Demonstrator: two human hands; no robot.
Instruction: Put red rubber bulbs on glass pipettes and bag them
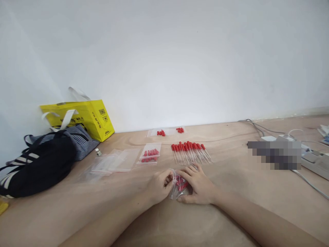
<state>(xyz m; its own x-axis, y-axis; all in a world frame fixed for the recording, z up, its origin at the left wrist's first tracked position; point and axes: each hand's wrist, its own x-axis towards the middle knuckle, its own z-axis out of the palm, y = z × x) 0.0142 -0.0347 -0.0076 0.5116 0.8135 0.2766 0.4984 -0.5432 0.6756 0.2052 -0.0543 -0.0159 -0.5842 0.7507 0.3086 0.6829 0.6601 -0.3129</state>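
A clear zip bag [173, 192] with red rubber dropper bulbs [181, 184] in it lies on the table between my hands. The fingers of my left hand [162, 185] are curled in a pinch at the bag's left edge. From the right, my right hand [197, 185] curves around the bag, its fingers over the far side and its thumb at the near side. Just beyond, a row of droppers [189, 152] with red bulbs and clear tubes lies side by side. To their left, small zip bags [150, 147] hold more red bulbs.
Flat clear bags [120, 161] overlap on the left, near a small bottle [98, 151]. A yellow bag [102, 120] and a dark bag [48, 164] stand farther left. More red bulbs [161, 132] lie by the wall. A power strip [315, 163] and cables are at right.
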